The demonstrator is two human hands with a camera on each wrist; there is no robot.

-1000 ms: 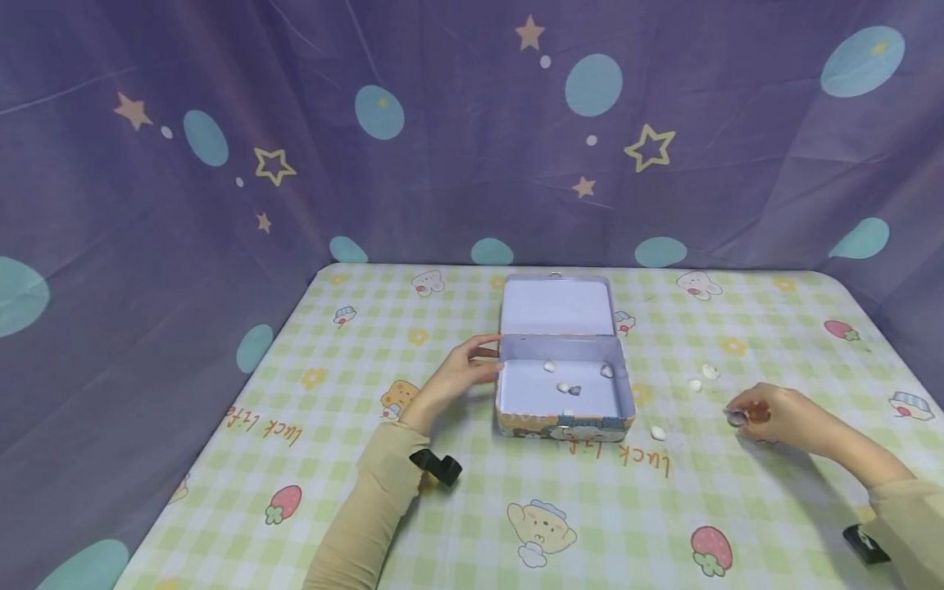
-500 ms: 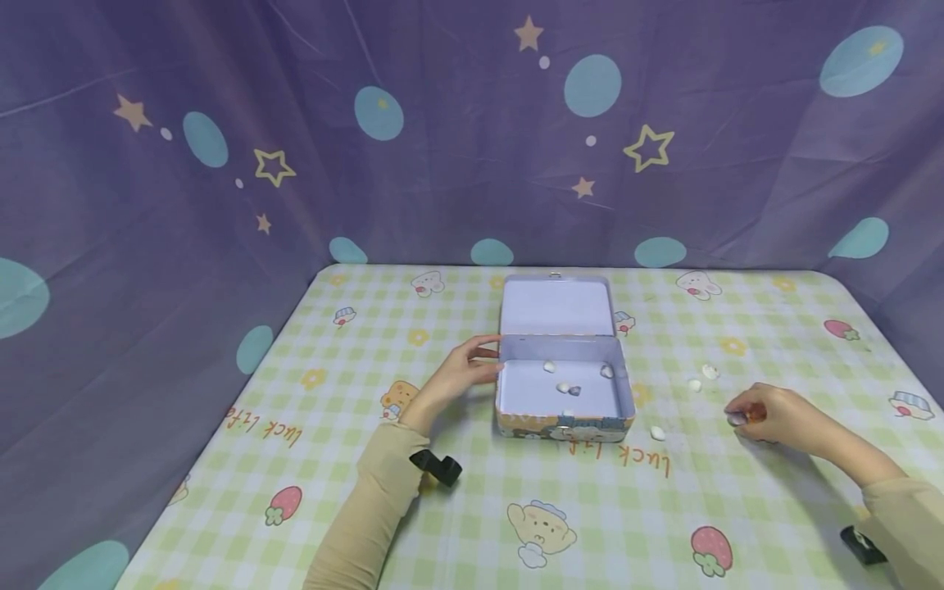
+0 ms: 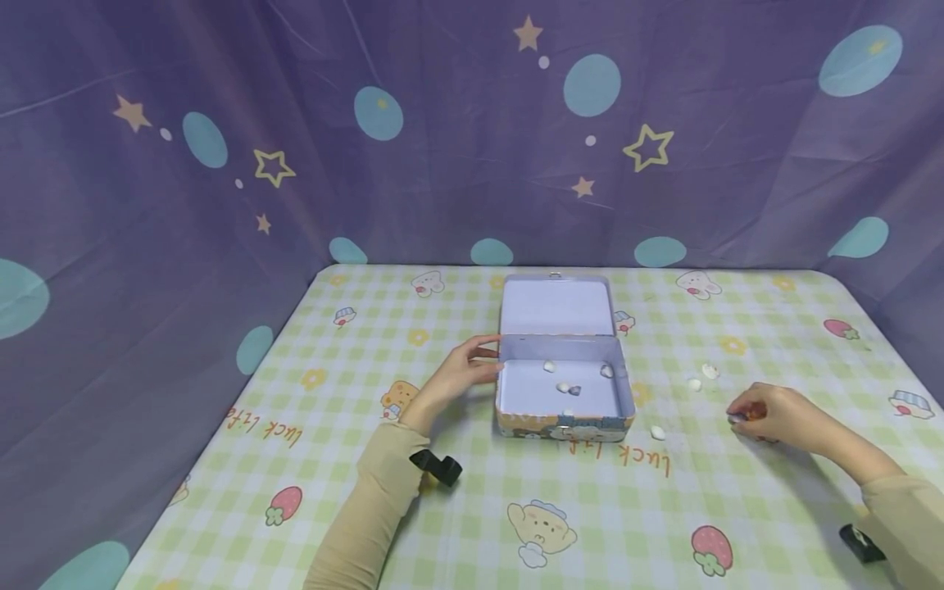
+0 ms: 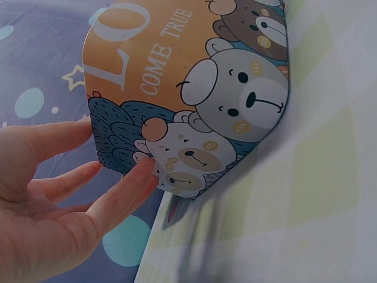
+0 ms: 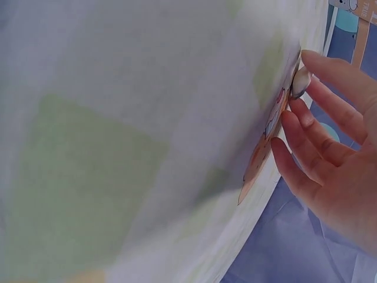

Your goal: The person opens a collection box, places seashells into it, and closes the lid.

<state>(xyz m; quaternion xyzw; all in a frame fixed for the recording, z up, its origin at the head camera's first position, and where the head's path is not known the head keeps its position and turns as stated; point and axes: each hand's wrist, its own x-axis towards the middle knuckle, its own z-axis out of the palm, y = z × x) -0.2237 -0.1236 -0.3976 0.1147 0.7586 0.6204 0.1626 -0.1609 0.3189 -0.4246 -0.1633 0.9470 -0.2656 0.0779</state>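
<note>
Now the right hand (image 3: 782,416), well right of the open box (image 3: 525,424), hides more of the shell (image 5: 301,82) it pinches than a second ago; the left hand (image 3: 453,377), fingers loosely extended, touches the box's left side. Three loose shells (image 3: 695,384) lie right of it, at least four inner shells (image 3: 563,388) within.

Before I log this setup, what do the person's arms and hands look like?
The left sleeve and right sleeve are long, plain and pale tan. A small black device sits at the left wrist and another at the right. The left hand and right hand wear no gloves. No cables show.
</note>
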